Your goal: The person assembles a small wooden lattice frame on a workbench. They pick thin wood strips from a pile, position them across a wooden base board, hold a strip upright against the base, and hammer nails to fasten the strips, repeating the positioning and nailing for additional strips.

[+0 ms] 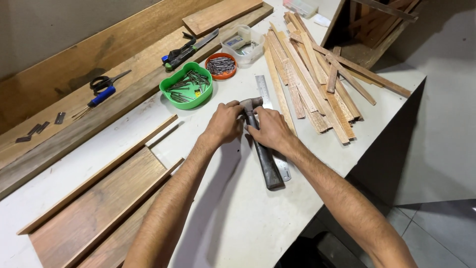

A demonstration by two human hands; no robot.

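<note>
On a white work surface [238, 218], a hammer [261, 144] lies across a steel ruler [264, 89], both hands at its head. Left hand [224, 123] and right hand [270, 130] each curl fingers against the head, neither grip lifting it. Beside them sit a green bowl of nails [186, 85] and stacked wood strips [317, 84].
</note>
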